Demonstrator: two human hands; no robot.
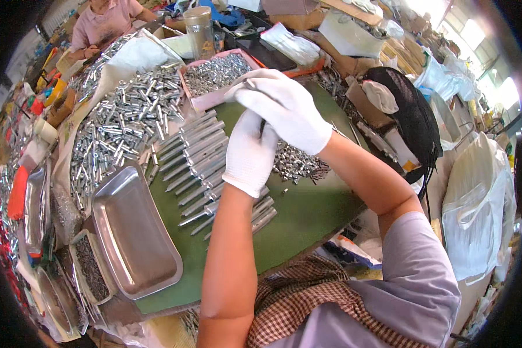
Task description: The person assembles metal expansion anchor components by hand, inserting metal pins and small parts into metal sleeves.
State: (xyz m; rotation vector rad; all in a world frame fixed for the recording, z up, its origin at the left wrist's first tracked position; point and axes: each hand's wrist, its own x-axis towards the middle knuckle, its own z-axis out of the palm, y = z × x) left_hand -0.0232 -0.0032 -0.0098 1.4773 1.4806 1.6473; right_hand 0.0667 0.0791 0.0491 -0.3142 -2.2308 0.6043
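Note:
My left hand (pixel 250 155) and my right hand (pixel 287 107), both in white knit gloves, are together over the green work mat (pixel 313 211). The right hand lies over the top of the left, its fingers bent. The fingers of both hands are closed. A bit of something dark shows between them, but what they hold is mostly hidden. Beneath and left of the hands, metal rods (pixel 200 145) lie side by side in a slanting row. To the right of the left wrist is a heap of small metal parts (pixel 298 163), partly covered by the hands.
A pink tray (pixel 202 103) of small parts sits beyond the rods. Loose metal sleeves (pixel 130 110) are piled at the left. Nearer are a steel tray (pixel 136 232) and a bin of screws (pixel 93 272). Another person (pixel 104 26) sits far left. A black mesh bag (pixel 409 110) is at right.

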